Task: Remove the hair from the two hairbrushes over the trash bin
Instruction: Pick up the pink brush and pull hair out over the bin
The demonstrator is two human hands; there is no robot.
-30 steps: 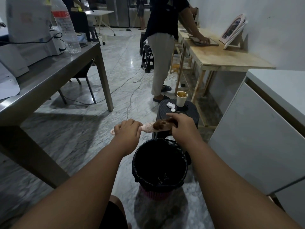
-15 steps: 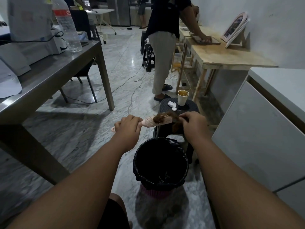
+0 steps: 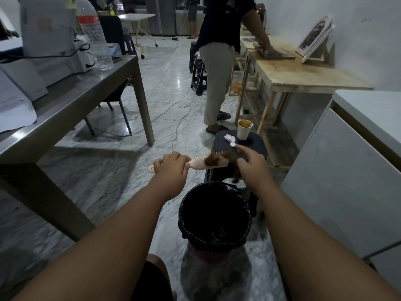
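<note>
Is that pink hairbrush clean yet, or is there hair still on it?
Not clean. A brown hair clump still sits on the pink hairbrush bristles, while the right hand pulls a strand off above the trash bin.

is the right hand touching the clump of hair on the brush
Touching. The head view shows the right hand pinching the brown hair, pulling it off the pink hairbrush.

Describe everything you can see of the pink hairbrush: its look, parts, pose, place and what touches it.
The hairbrush looks like pale pink plastic, with a flat rectangular head set with rows of thin bristles and a handle ending in a rounded loop. It lies roughly level, above and just beyond the far rim of the black-lined trash bin. The left hand is wrapped around its handle. A clump of brown hair sits tangled in the bristles, and the right hand pinches hair at the head's far end.
</note>
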